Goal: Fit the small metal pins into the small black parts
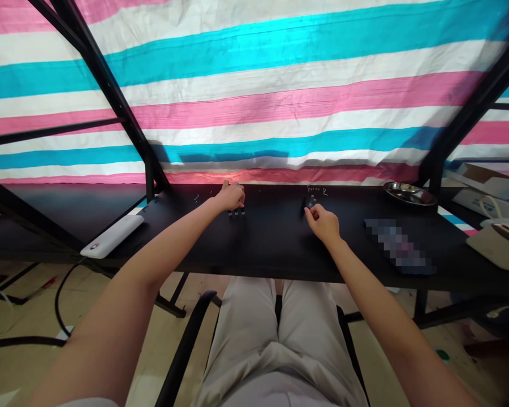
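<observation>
On the black tabletop (pixel 271 243), my left hand (pixel 231 196) is bent downward with its fingers curled together. Several small dark cylindrical pieces with pale ends (pixel 236 213) stand in a row just below it; whatever is between the fingers is hidden. My right hand (pixel 326 223) is closed, thumb and forefinger drawn together. Beside its fingertips is a cluster of small grey pieces (pixel 311 200), and a pinched item is too small to make out. Behind that lies a short line of tiny pale bits (pixel 314 189). Thin white scraps (pixel 196 198) are scattered left of my left hand.
A shiny round metal dish (pixel 410 194) sits at the back right. Nearer is a blurred flat object (pixel 398 247). A white elongated device (pixel 112 236) with a black cable rests at the left edge. Black frame bars (pixel 121 107) rise before a striped tarp (pixel 280 96); a beige item (pixel 498 246) is far right.
</observation>
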